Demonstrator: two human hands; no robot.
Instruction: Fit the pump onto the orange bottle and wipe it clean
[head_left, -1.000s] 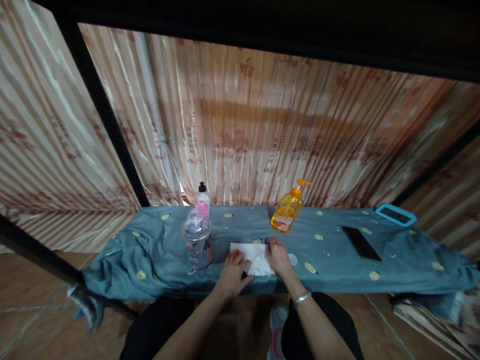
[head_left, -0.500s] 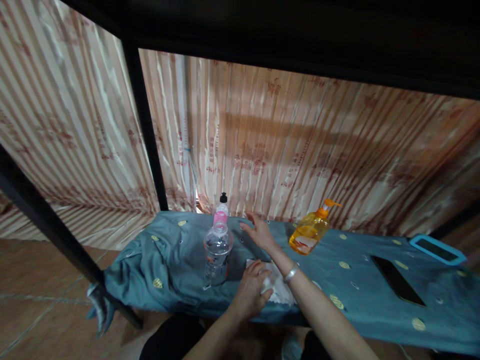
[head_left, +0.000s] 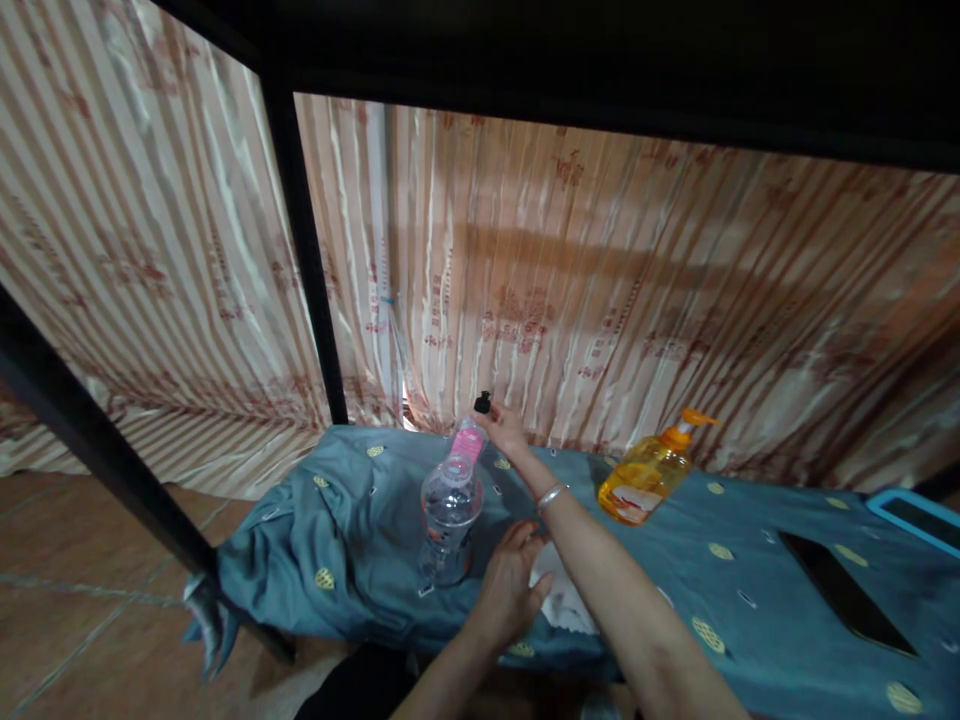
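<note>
My right hand (head_left: pixel 501 430), with a silver bracelet on the wrist, reaches across and pinches the neck of a small clear bottle (head_left: pixel 468 440) with a pink label and black cap. That bottle tilts to the right. In front of it stands a larger clear plastic container (head_left: pixel 450 520) with printed sides; I cannot tell whether the bottle is behind it or in it. My left hand (head_left: pixel 511 580) is open, fingers loosely stretched, beside a white tissue (head_left: pixel 564 600). My right forearm partly covers the tissue.
An orange pump bottle (head_left: pixel 646 478) stands to the right on the teal bedspread (head_left: pixel 750 540). Farther right lie a black phone (head_left: pixel 844 592) and a blue-framed device (head_left: pixel 919 518). Dark posts (head_left: pixel 311 250) and an overhead frame enclose the bed, with striped curtains (head_left: pixel 525 270) behind.
My right hand has moved left to the small bottle's neck and closed on it. The bottle now tilts right. My left hand stays by the tissue. The view has shifted slightly left.
</note>
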